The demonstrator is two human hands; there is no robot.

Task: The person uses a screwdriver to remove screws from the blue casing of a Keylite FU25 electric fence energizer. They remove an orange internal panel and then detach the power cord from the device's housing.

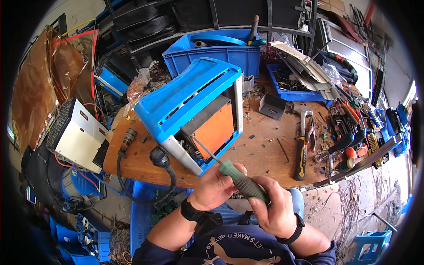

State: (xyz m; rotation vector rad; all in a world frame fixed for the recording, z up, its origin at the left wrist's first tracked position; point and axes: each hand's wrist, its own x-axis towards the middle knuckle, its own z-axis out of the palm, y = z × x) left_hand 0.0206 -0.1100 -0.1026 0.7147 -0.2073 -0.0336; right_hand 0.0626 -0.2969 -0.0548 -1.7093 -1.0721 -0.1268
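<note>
A screwdriver with a green handle (243,180) lies across both my hands. My right hand (278,210) grips the rear of the handle. Closed around its front end, by the shaft, is my left hand (210,190). The shaft points up and left, with its tip at the open side of a blue-framed equipment case (187,97); whether it touches a screw is too small to tell. Inside the case sit an orange panel (216,130) with dark edges and some wires below it. A thick black cable (173,181) with a round connector runs from the case's left side.
Right of the case, a hammer (301,150) and red-handled pliers (313,136) lie on the wooden table (260,154). A small black box (271,106) stands behind. Many hand tools crowd the right edge. A blue crate (243,57) is at the back; a cream-coloured unit (81,132) stands left.
</note>
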